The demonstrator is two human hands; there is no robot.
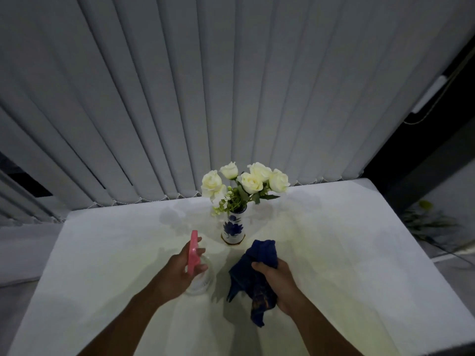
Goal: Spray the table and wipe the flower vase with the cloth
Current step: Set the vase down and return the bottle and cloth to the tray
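A white vase with blue flower print and a gold base stands upright near the middle of the white table. White roses fill it. My left hand grips a clear spray bottle with a pink trigger head, its nozzle pointing away from me, just left of the vase. My right hand holds a crumpled dark blue cloth just right of and in front of the vase. Neither hand touches the vase.
Grey vertical blinds hang right behind the table's far edge. Beyond the table's right side is a dark gap with a leafy plant on the floor. A lower grey surface lies to the left.
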